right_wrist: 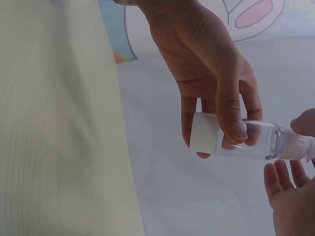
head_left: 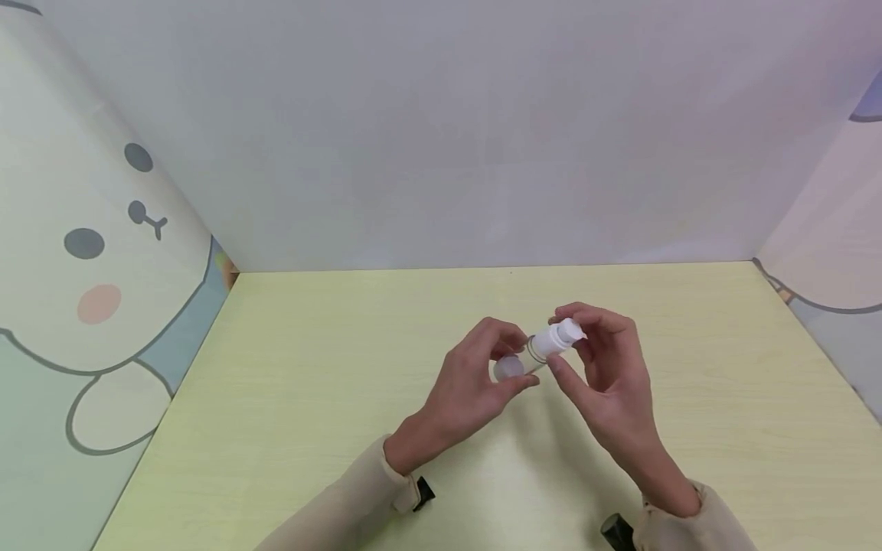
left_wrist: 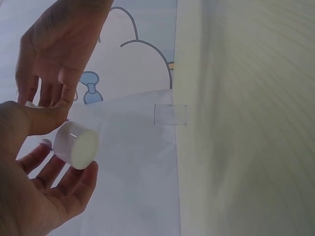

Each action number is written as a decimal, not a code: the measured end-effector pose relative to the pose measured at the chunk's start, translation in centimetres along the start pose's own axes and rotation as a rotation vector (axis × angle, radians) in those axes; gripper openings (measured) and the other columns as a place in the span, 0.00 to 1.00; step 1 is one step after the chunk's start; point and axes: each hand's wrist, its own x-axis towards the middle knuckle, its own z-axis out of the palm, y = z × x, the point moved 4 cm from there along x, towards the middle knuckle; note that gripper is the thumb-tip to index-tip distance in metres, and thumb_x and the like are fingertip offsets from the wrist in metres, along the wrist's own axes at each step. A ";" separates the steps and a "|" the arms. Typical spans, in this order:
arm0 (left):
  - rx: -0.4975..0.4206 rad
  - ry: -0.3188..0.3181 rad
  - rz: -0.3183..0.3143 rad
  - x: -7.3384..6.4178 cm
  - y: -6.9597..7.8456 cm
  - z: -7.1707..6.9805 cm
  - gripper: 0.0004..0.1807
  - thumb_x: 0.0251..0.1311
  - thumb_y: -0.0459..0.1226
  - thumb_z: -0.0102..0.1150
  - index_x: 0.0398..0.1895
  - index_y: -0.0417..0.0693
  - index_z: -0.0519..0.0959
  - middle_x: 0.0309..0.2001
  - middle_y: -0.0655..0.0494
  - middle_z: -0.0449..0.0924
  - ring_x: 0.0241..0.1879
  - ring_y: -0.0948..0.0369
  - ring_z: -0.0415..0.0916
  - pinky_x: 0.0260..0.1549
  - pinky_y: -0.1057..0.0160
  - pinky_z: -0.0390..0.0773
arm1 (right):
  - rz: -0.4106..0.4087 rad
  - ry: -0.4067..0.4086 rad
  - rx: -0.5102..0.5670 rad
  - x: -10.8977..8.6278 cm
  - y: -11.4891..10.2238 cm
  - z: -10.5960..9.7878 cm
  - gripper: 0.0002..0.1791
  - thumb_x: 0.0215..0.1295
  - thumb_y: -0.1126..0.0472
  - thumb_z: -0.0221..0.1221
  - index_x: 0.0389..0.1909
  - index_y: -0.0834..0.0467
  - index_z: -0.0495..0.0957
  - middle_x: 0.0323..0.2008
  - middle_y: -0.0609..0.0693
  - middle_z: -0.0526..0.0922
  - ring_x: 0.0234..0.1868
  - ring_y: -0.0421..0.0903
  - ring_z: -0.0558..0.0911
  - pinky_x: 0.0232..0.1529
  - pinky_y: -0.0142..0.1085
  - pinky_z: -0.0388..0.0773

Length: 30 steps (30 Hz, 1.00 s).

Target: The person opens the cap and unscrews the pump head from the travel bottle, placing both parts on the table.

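A small clear pump bottle (head_left: 532, 356) with a white base (right_wrist: 204, 132) and a white pump top (head_left: 569, 331) is held tilted above the table, its pump end pointing up and right. My left hand (head_left: 468, 380) grips the clear body near the base, thumb on one side and fingers on the other. With thumb and fingertips, my right hand (head_left: 620, 383) pinches the white collar at the pump end. In the left wrist view, the round base (left_wrist: 84, 149) faces the camera and hides most of the bottle.
Below the hands lies a pale wood-grain table (head_left: 310, 344). A plain whitish back panel (head_left: 468, 153) rises behind it, with cartoon-printed side panels (head_left: 103, 383) at left and right. A clear strip of tape (left_wrist: 171, 114) spans the table's edge. Black devices (head_left: 618, 530) sit at both wrists.
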 end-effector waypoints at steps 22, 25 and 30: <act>0.051 0.005 0.023 -0.2 0.0 0.1 0.25 0.57 0.35 0.78 0.54 0.51 0.74 0.48 0.60 0.78 0.43 0.65 0.82 0.46 0.69 0.82 | -0.013 0.123 0.043 -0.3 0.4 0.2 0.27 0.52 0.95 0.54 0.51 0.74 0.66 0.51 0.57 0.73 0.50 0.47 0.78 0.55 0.29 0.81; 0.037 0.007 0.023 -0.2 -0.1 0.0 0.25 0.57 0.35 0.77 0.54 0.51 0.74 0.49 0.60 0.78 0.43 0.64 0.82 0.47 0.69 0.82 | -0.015 0.095 0.021 -0.3 0.4 0.2 0.28 0.54 0.94 0.53 0.55 0.75 0.65 0.54 0.58 0.74 0.53 0.48 0.78 0.58 0.29 0.80; 0.028 0.013 0.024 0.0 -0.2 0.0 0.25 0.57 0.35 0.78 0.53 0.51 0.74 0.49 0.59 0.79 0.43 0.64 0.83 0.48 0.70 0.83 | -0.030 0.059 0.023 -0.3 0.3 0.2 0.27 0.57 0.93 0.50 0.58 0.78 0.64 0.57 0.61 0.74 0.58 0.50 0.78 0.63 0.31 0.79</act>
